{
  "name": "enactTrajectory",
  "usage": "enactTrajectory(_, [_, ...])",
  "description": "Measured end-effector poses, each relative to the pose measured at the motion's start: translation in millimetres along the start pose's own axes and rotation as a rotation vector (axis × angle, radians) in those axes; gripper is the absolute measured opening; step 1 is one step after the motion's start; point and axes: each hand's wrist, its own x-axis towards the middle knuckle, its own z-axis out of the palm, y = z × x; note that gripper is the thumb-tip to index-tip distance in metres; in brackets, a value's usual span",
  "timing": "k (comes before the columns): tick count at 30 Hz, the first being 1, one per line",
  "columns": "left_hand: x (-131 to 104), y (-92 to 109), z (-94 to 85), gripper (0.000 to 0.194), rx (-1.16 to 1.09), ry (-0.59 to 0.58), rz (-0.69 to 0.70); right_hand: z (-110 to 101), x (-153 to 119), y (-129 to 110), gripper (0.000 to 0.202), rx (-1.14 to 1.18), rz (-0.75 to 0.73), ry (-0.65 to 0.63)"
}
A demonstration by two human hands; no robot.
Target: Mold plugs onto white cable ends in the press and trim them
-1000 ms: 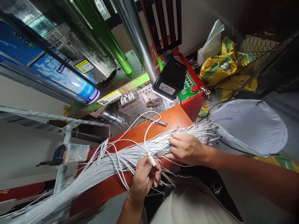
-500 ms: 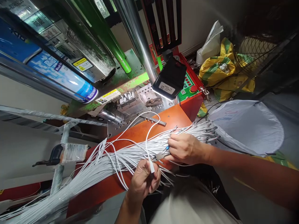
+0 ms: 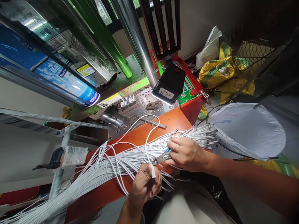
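My left hand (image 3: 145,182) pinches a white cable end with a white rectangular connector (image 3: 153,171) between thumb and fingers; its cable loops up over the orange board. My right hand (image 3: 187,153) is closed around pliers with blue handles (image 3: 167,150). The metal jaws (image 3: 160,159) point left, close to the cable just above the connector. Whether the jaws touch it is too small to tell. Beneath and behind both hands lies a thick bundle of white cables (image 3: 93,168), running from the lower left to the right end of the board.
The orange board (image 3: 179,119) adjoins a press with a metal bed (image 3: 137,107), a steel column (image 3: 140,40) and a black lamp-like box (image 3: 169,82). A red control box (image 3: 190,109) stands behind. At right are a white bag (image 3: 247,130) and yellow sacks (image 3: 217,73). A clamp (image 3: 56,157) sits left.
The pliers' jaws have tilted and show more of their length near the cable. Both hands appear slightly lower in the view, which has shifted a little.
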Motion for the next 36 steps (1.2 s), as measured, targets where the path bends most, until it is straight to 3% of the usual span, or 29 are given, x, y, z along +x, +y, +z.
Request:
enactTrajectory(9, [-4.4,2.0,0.1,0.049,-0.005,-0.021,-0.068,5.4,-6.0,6.1,0.048,0.049,-0.095,-0.032])
enactTrajectory(17, [-2.7,2.5,4.9,0.047,-0.067,-0.074,-0.03,12.1,-8.1,-2.3,0.048,0.061,0.054,0.035])
enactTrajectory(30, [-3.5,3.5,-0.3,0.054,-0.077,-0.163,-0.058,7.2,-0.7,4.7,0.05,0.107,-0.074,0.01])
enactTrajectory(36, [-4.4,0.7,-6.4,0.054,-0.082,-0.22,-0.055,11.1,-3.3,5.0,0.051,0.125,-0.062,-0.007])
